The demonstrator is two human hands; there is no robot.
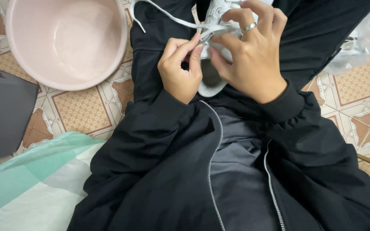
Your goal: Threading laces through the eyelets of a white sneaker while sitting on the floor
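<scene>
Left hand (180, 70): curled, thumb and forefinger pinched on a white shoelace (168, 16) right at the shoe; remaining fingers folded into the palm.
Right hand (253, 53): fingers bent over the top of the shoe, thumb pressing against its side; a silver ring (249, 27) on one finger. It grips the shoe and touches the lace where the left hand pinches it.
White shoe (214, 81): held between both hands above the lap, mostly hidden by the fingers; the heel end points toward the wearer, its dark opening showing below the hands.
Shoelace: one flat white strand runs from the pinch point up and left across the black trousers, looping near the top edge of the view, with a free end hanging down beside the basin.
Clothing: black zip jacket (159, 171), open, silver zipper teeth on both edges, grey shirt under it.
Pink basin (26, 64): round, plastic, on the floor at upper left, well apart from the hands.
Floor (80, 111): patterned tiles, orange and cream.
Cloth (31, 179): mint green and white, lower left corner.
Dark grey item (1, 115): flat, at left edge; kind unclear.
Clear plastic bag (356, 47): crumpled, upper right, on the floor.
</scene>
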